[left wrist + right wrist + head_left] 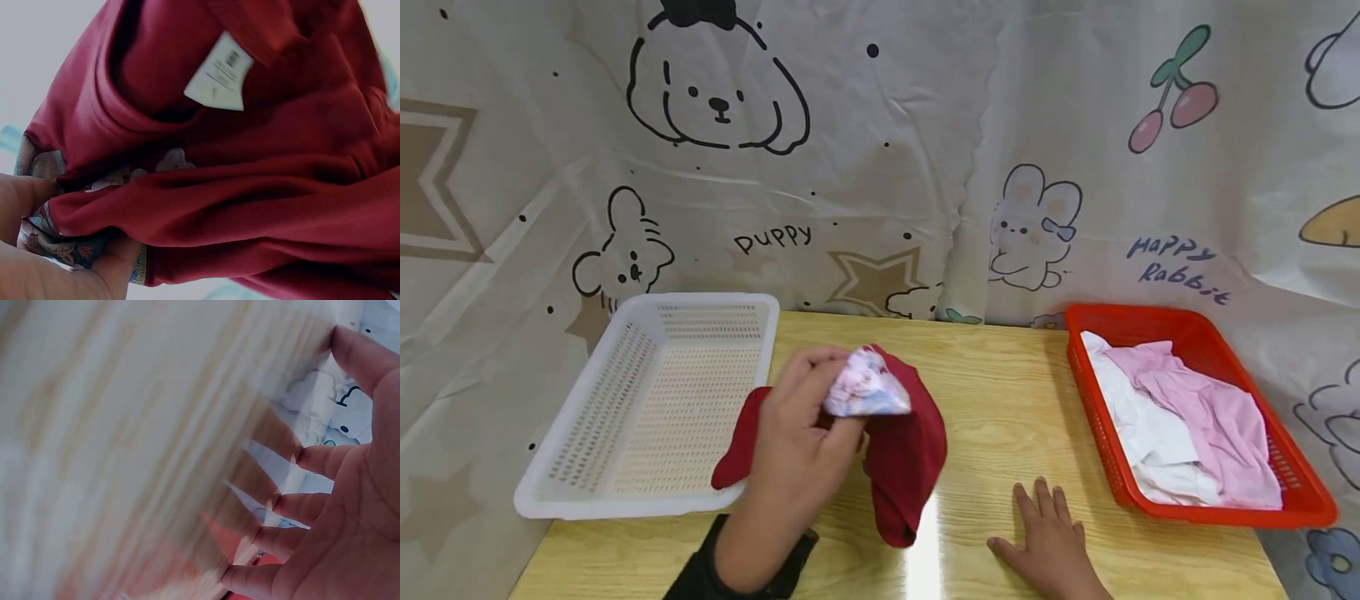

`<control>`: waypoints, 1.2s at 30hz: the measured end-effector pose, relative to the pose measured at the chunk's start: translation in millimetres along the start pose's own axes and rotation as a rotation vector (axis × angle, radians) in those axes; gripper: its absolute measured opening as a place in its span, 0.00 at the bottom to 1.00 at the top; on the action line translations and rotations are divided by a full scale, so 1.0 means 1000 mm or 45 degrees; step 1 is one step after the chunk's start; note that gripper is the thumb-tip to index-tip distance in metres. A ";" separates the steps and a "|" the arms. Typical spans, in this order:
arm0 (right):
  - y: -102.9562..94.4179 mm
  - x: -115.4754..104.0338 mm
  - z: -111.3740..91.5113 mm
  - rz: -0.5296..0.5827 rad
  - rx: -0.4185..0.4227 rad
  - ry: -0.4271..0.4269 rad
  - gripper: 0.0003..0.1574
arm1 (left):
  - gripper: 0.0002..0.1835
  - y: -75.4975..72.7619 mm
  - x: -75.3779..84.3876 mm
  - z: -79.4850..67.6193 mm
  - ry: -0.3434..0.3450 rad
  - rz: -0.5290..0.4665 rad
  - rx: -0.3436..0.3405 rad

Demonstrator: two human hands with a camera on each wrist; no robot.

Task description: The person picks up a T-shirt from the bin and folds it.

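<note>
My left hand (pixel 801 446) pinches a bunched dark red shirt (pixel 913 450) above the middle of the table. A pale, shiny printed patch (pixel 868 387) faces up beside the fingers, and folds of red cloth hang down on both sides. In the left wrist view, thumb and fingers grip the shirt's printed part, while a white label (pixel 220 74) shows near an opening in the cloth. Lower right of the shirt, my right hand (pixel 1052 537) holds nothing. Its spread fingers (pixel 300 508) touch the tabletop with their tips.
On the left stands a white perforated basket (pixel 527 498), its bottom bare. A red basket (pixel 1093 433) at the right holds a white cloth (pixel 1138 417) and a pink cloth (pixel 1210 417). Behind the wooden table (pixel 1000 400) hangs a printed curtain (pixel 880 150).
</note>
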State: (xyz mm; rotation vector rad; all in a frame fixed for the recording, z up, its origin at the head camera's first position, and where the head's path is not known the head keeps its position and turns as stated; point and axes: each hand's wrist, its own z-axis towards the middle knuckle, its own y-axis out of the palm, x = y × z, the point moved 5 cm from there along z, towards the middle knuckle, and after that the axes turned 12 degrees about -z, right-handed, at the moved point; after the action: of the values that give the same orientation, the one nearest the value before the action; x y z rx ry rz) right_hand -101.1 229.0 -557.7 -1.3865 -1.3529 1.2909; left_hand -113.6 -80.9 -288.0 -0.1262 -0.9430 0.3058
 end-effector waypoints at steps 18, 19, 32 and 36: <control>-0.006 0.002 0.002 -0.062 0.014 -0.053 0.41 | 0.16 0.119 -0.137 -0.171 -0.220 0.458 -0.918; -0.006 0.002 0.002 -0.062 0.016 -0.053 0.41 | 0.17 0.121 -0.140 -0.173 -0.215 0.498 -0.932; -0.008 0.003 0.005 0.103 -0.105 -0.108 0.43 | 0.25 0.087 -0.136 -0.158 -0.188 0.071 -1.077; -0.028 0.008 0.008 0.223 -0.070 -0.120 0.34 | 0.18 0.067 -0.138 -0.133 -0.125 0.132 -0.787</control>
State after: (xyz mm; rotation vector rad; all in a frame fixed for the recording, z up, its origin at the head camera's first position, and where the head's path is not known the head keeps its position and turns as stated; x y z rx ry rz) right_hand -114.9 239.4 -533.2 -1.5264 -1.3625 1.4598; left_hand -94.9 -56.6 -488.7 -0.7337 -1.1066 0.1065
